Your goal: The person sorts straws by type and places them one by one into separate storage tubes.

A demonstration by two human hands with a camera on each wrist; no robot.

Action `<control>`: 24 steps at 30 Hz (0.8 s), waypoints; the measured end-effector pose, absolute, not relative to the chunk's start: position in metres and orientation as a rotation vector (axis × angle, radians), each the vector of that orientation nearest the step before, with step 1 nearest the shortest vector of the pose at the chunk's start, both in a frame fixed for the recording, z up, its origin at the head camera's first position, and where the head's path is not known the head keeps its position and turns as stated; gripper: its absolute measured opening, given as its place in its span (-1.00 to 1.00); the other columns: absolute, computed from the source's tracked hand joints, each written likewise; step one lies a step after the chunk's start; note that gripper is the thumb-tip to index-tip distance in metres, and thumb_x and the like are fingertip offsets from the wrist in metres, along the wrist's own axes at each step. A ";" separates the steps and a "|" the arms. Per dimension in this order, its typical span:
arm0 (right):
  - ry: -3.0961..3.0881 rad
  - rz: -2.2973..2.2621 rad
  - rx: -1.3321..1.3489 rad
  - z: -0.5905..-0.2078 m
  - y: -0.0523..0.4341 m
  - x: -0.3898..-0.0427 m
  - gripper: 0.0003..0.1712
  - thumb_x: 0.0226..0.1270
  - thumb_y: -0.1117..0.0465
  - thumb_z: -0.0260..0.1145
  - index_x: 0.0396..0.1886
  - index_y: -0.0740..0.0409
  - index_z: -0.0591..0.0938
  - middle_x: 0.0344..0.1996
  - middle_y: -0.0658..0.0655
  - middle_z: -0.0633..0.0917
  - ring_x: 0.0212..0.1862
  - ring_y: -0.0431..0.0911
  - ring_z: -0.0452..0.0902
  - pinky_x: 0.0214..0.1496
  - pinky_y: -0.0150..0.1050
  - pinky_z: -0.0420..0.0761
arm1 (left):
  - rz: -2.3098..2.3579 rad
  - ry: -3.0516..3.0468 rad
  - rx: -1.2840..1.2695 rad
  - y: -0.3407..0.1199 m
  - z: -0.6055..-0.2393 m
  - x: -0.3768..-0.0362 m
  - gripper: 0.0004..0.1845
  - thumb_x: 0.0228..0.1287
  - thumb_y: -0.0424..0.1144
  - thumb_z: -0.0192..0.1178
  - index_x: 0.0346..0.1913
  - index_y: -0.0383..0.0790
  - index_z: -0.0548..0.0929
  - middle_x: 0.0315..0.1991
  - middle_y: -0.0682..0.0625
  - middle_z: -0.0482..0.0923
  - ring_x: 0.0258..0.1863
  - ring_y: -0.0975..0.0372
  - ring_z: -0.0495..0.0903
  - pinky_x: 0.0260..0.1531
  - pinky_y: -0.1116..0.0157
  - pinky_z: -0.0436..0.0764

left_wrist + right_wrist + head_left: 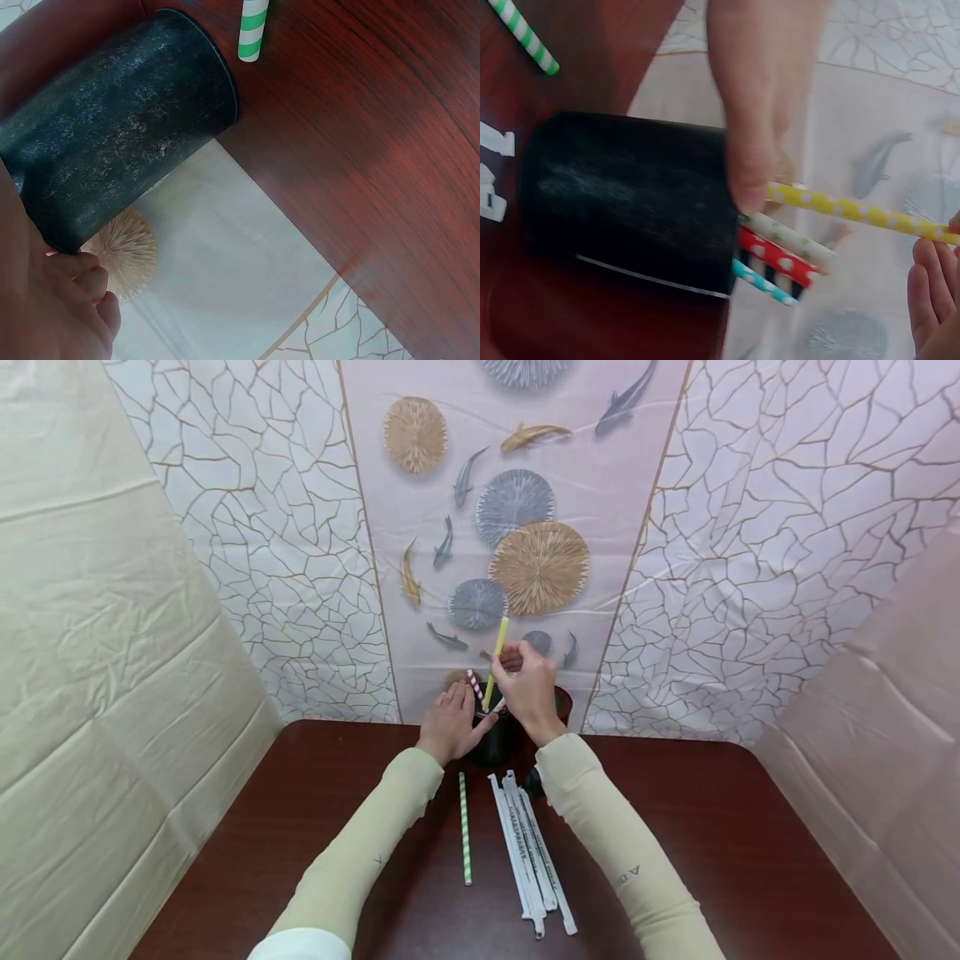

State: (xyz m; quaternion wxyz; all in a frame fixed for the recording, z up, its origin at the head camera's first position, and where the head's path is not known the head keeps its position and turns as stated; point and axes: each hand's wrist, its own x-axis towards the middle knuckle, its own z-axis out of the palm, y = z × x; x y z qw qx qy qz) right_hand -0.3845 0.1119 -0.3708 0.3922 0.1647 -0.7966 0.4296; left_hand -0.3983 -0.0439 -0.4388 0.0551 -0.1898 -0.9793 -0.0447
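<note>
Yellow dotted straw [495, 662], pinched near its upper part by the right hand [529, 687], angled up and out of the black cup [498, 739] at the far middle of the table [750, 827], just in front of the patterned backdrop [517, 527]. Lower end of the straw at the cup's mouth, among others: a pale dotted straw [791, 238], a red dotted straw [769, 259] and a teal dotted straw [761, 281], all poking over the rim in the right wrist view. Left hand [451, 723] wrapped against the cup's left side, thumb at the rim beside the yellow straw, fingers curved round the wall in a steadying hold. Right hand narrow, fingertips closed on the straw.

Risk, judged from here: cup possibly tipping toward the backdrop should the left hand's hold slacken while the straw drags against the rim; neighbouring straws liable to lift or spill out with it, packed as closely as they are; paper straw apt to bend or crease under a tight pinch at that slant.

Nearer on the table, a green striped straw [465, 828] lying loose, pointing away from the cup, and just right of it a bunch of white wrapped straws [531, 853] side by side. Cream sleeves [622, 852] on both forearms. Crinkled pale sheeting [97, 693] along left and right sides.
</note>
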 end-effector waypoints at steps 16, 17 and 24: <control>-2.103 1.028 0.373 -0.368 0.130 -0.373 -0.56 0.39 0.21 0.51 0.14 0.38 0.69 -0.05 0.30 0.81 -0.01 0.15 0.81 0.12 0.05 0.76 | -0.146 -2.926 -0.612 -0.043 -0.438 -0.401 -0.05 0.66 0.37 -0.36 0.69 -0.39 0.04 0.70 -0.30 0.04 0.73 -0.05 0.02 0.71 0.06 0.09; -2.104 1.023 0.381 -0.367 0.132 -0.371 -0.57 0.38 0.22 0.51 0.12 0.38 0.69 -0.06 0.31 0.81 -0.02 0.16 0.81 0.11 0.05 0.77 | -0.148 -2.928 -0.613 -0.043 -0.438 -0.400 -0.05 0.65 0.38 -0.36 0.69 -0.39 0.04 0.70 -0.30 0.03 0.73 -0.05 0.02 0.71 0.06 0.08; -2.143 0.992 0.442 -0.358 0.143 -0.356 -0.63 0.40 0.18 0.50 0.04 0.36 0.72 -0.16 0.30 0.82 -0.10 0.14 0.83 0.04 0.01 0.80 | -0.164 -2.945 -0.610 -0.045 -0.439 -0.399 -0.03 0.64 0.40 -0.35 0.69 -0.39 0.04 0.71 -0.29 0.02 0.73 -0.04 0.01 0.71 0.06 0.08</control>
